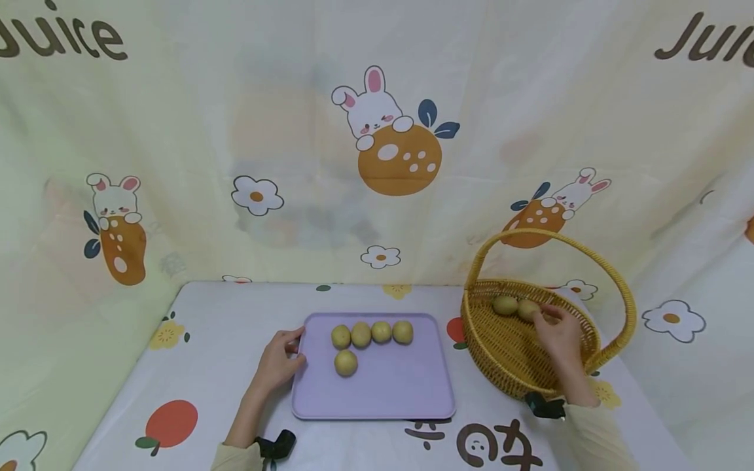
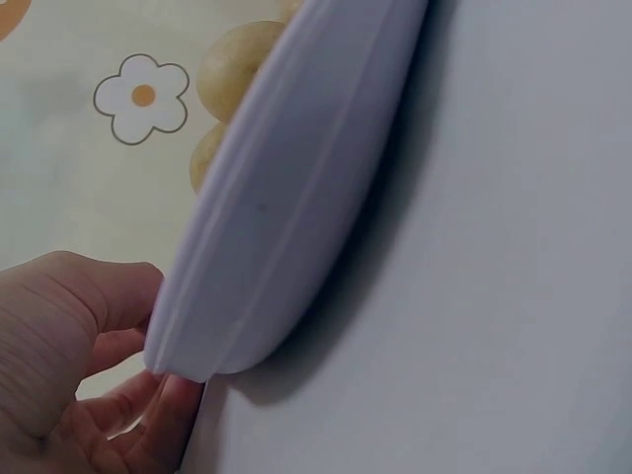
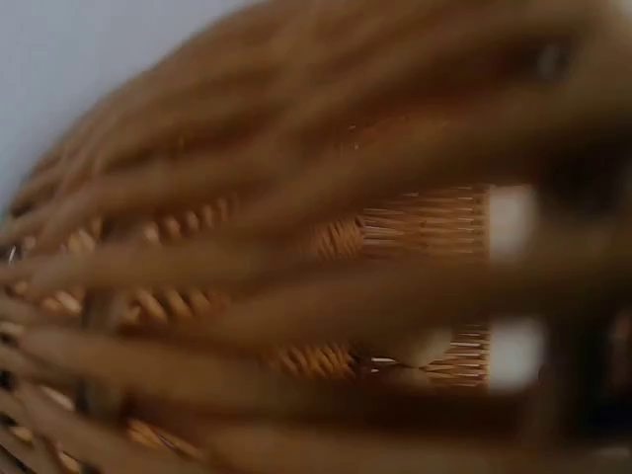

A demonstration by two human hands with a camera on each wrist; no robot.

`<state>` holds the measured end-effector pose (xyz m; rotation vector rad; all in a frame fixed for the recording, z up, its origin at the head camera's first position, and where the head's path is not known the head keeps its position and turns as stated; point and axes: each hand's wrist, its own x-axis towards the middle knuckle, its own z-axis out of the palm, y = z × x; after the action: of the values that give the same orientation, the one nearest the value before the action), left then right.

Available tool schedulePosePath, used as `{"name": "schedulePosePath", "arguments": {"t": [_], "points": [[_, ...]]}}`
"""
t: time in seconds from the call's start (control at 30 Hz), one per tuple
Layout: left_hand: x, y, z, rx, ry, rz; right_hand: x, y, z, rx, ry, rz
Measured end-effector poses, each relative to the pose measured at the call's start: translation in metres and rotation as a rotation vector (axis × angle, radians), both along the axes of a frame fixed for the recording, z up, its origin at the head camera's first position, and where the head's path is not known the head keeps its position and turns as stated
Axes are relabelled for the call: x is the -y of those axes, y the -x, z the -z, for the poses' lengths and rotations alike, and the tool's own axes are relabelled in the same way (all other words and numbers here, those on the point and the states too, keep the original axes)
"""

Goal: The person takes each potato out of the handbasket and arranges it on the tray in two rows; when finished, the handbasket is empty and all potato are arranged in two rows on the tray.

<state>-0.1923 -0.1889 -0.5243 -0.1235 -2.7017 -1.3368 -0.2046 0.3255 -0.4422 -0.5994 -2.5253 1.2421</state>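
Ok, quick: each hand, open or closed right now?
Left hand: closed, holding the lilac tray.
Right hand: at a potato in the basket; can't tell whether it's gripping.

Pale cream fabric backdrop (image 1: 294, 118): white cartoon rabbits (image 1: 372, 116) on orange-brown fruit (image 1: 400, 167), brown "Juice" lettering (image 1: 50, 36), white flowers (image 1: 257, 195). White cloth-covered bench (image 1: 230, 314), flat red fruit print (image 1: 172, 424).

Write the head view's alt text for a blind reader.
A person's right hand reaches into a wicker basket, at one of two round, potato-like items, while the left hand grips the left edge of a lilac tray holding five more: four in a row, one in front. Behind hangs a rabbit-print cloth.
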Motion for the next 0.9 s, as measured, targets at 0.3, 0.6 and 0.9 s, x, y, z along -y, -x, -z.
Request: {"name": "schedulePosePath", "arguments": {"t": [0.3, 0.6, 0.9], "points": [[0.0, 0.004, 0.0, -0.019, -0.001, 0.014, -0.023, 0.001, 0.01, -0.01, -0.108, 0.025], [0.001, 0.004, 0.002, -0.028, 0.002, 0.014, -0.029, 0.004, 0.02, -0.004, -0.179, 0.034], [0.002, 0.001, 0.004, -0.02, 0.0, 0.006, -0.027, 0.005, 0.027, -0.061, -0.167, 0.072]]}}
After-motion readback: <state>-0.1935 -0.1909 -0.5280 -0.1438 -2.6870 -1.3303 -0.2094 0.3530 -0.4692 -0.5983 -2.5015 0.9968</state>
